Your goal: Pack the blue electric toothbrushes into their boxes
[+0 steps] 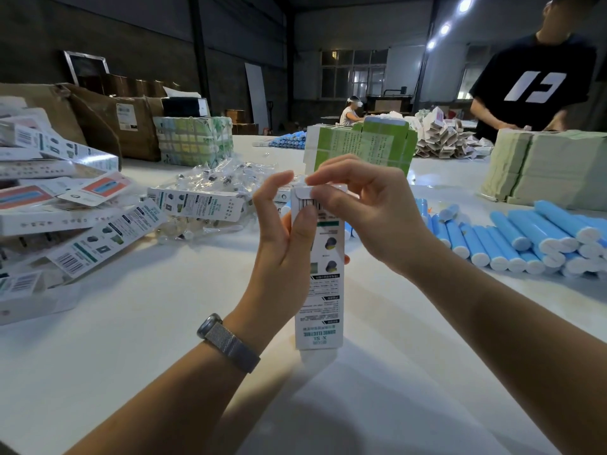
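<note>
Head view: our left hand (pixel 285 238) holds a box (pixel 320 274) upright on the surface (pixel 131 356); our right hand (pixel 358 205) pinches its top flap. Many blue brushes (pixel 525 241) wait at right, unpacked.

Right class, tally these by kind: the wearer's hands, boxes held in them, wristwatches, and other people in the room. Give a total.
Hands: 2, the left hand and the right hand
Box held: 1, the box
Wristwatch: 1
Other people: 2, the person in black T-shirt and the seated person
Total: 6
</note>
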A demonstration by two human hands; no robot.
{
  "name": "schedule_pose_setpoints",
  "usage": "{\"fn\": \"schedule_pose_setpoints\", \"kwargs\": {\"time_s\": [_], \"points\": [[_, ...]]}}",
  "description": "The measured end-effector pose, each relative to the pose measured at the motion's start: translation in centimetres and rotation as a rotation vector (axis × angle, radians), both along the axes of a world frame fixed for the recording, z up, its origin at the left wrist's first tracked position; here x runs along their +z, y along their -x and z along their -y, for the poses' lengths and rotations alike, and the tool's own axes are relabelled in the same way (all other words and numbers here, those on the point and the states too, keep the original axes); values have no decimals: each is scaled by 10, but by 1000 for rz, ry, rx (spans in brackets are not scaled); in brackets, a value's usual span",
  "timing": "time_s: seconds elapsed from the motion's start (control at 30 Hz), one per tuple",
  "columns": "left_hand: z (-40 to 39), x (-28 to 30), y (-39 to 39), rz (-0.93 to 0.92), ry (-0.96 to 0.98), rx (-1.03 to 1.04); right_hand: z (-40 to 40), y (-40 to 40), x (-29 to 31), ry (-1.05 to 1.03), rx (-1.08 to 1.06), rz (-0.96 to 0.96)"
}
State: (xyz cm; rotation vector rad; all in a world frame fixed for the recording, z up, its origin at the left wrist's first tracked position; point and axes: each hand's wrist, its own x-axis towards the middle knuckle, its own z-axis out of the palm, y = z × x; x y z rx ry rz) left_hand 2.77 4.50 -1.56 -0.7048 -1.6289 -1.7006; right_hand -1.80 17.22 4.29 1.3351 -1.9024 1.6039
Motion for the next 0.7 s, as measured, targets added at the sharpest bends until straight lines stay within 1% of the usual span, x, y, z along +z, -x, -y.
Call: {"fn": "schedule_pose_setpoints", "kwargs": {"time_s": [0.17, 0.2, 0.3, 0.37, 0.47, 0.6, 0.7], "points": [[1, -1, -2, 7, 30, 27, 1, -3, -1, 44, -64, -136], [1, -1, -2, 7, 32, 25, 2, -3, -1, 45, -72, -140], [0, -1, -1, -6, 60, 23, -2, -2, 3, 25, -43, -52], [0, -1, -1, -16, 75, 21, -5, -2, 7, -17, -13, -27], [0, -1, -2, -21, 106, 48, -6, -5, 11, -49, -15, -46], [1, -1, -2, -3, 121, 78, -3, -8, 11, -38, -97, -125], [1, 0, -3, 5, 127, 88, -2, -9, 11, -18, -97, -106]]}}
